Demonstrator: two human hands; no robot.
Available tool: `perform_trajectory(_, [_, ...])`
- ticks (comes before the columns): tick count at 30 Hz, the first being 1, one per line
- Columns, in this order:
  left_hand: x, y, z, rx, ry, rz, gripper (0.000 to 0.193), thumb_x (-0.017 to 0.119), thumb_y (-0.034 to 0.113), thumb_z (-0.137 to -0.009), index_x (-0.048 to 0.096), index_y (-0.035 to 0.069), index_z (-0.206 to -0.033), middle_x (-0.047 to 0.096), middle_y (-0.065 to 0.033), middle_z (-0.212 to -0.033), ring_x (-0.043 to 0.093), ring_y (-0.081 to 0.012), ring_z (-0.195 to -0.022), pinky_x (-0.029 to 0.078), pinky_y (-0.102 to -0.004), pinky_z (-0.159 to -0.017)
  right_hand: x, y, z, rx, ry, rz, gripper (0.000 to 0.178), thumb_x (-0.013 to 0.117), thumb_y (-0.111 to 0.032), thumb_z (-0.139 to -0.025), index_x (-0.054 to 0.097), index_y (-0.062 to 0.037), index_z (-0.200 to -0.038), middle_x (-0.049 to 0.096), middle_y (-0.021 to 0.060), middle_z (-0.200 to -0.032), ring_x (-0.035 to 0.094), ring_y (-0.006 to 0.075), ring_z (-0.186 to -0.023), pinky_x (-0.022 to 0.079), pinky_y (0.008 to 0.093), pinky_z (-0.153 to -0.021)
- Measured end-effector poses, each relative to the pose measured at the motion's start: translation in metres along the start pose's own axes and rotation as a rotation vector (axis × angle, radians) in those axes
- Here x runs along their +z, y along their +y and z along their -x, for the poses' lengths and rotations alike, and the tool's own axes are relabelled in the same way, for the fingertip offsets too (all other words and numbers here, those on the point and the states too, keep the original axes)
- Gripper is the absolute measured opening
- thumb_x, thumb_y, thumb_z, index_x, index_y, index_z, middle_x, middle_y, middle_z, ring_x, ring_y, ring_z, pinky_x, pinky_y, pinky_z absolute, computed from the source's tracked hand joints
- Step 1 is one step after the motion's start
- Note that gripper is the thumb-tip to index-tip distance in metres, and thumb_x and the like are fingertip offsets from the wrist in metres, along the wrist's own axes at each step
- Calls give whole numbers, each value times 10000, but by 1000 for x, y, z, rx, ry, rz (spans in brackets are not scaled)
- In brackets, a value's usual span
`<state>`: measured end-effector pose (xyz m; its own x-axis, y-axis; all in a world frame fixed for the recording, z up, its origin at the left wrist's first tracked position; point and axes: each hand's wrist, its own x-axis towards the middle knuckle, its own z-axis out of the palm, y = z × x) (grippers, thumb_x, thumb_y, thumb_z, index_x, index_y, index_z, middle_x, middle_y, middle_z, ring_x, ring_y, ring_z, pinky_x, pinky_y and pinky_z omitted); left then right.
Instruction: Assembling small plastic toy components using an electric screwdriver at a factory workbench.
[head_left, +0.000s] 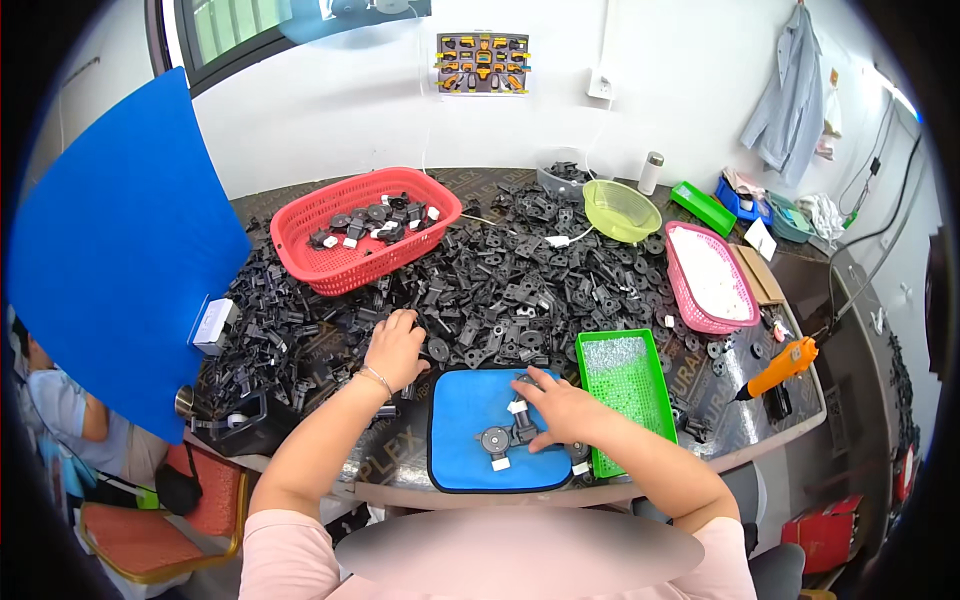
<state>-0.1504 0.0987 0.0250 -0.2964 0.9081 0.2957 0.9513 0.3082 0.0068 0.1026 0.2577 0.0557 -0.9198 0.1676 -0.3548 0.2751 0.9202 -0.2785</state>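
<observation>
The left hand (395,348) lies at about nine o'clock from the middle of the desk (745,425), fingers curled down into the heap of black plastic parts (510,270) that covers most of the top; its grip is closed loosely around parts at the heap's near edge, though which piece it holds cannot be told. The right hand (560,408) rests on the blue mat (465,455) at six o'clock, palm down, fingers spread and pressing on a black assembly (515,432) made of a round disc and a bracket with small white pieces; its grip is open and flat, pinning rather than clasping. The assembly sits near the mat's centre, partly under the fingertips. Just at three o'clock of the mat, touching its side, stands a green tray (625,385) filled with tiny pale bits. At eleven o'clock a red basket (365,230) holds finished black parts with white tabs. At one o'clock a yellow-green bowl (620,208) sits on the heap, and at two o'clock a pink basket (710,278) holds white pieces. An orange power screwdriver (782,368) lies at three o'clock near the desk's edge. A blue board (115,260) leans at nine o'clock, well apart from both hands.
</observation>
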Motion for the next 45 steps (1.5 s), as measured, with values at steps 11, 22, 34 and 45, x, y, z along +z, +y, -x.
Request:
perform_trajectory(11, [28,1,2,147,176,-253,231,628,128,-730,620,57,-949,536,-119,-1189,452,-280,-1186,351,-430,-979,11,20,-9,-68,73,-114,1088,883,-243,-499,312,-204,-1425,265,196,-1462,375,387,-1278,358,430,-1053])
perform_trajectory(22, [-10,51,14,-149,233,677,211,634,-37,-722,452,12,-817,620,-165,-1072,614,-319,-889,485,-347,-750,-5,28,28,-108,288,-239,811,838,-171,-574,475,-138,-1298,457,123,-1257,481,310,-1157,423,382,-977])
perform_trajectory(34, [-8,99,32,203,-380,681,1111,837,431,-551,257,108,-1441,342,-220,-1400,302,-395,-1312,339,-476,-1044,-7,13,50,-22,13,44,542,821,-213,-594,593,-145,-1082,572,69,-1015,552,273,-1058,337,475,-1015])
perform_trajectory(45, [27,112,69,69,155,513,600,827,273,-610,545,68,-1098,491,-166,-1164,489,-372,-1078,429,-430,-915,46,-10,-10,-157,291,-184,750,804,-252,-591,480,-108,-1252,387,190,-1351,361,422,-1242,369,472,-1019])
